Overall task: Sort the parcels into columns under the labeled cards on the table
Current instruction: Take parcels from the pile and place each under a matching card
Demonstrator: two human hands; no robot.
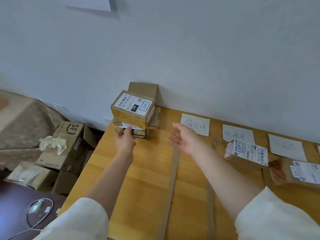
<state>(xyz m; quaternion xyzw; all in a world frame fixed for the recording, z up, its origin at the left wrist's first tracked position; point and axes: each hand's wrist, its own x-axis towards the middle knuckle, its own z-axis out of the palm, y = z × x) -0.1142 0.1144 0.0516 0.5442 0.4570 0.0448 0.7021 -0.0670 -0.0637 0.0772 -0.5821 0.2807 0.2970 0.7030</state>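
Note:
A stack of cardboard parcels stands at the far left corner of the wooden table (152, 170), against the wall. Its top parcel (132, 109) bears a white shipping label with a blue-circled note. My left hand (125, 139) reaches to the stack's front, fingertips touching a lower parcel (138, 133). My right hand (181, 138) hovers open, palm toward the stack, to its right. Three handwritten cards lie along the wall: the first card (195, 124), the second card (238, 135), the third card (286, 147). One parcel (245, 153) sits below the second card, another parcel (297, 172) below the third.
A taller brown box (143, 89) leans on the wall behind the stack. Left of the table, on the floor, stand an SF carton (65, 146) with crumpled paper on it and more boxes. A strip of tape (173, 179) runs down the tabletop.

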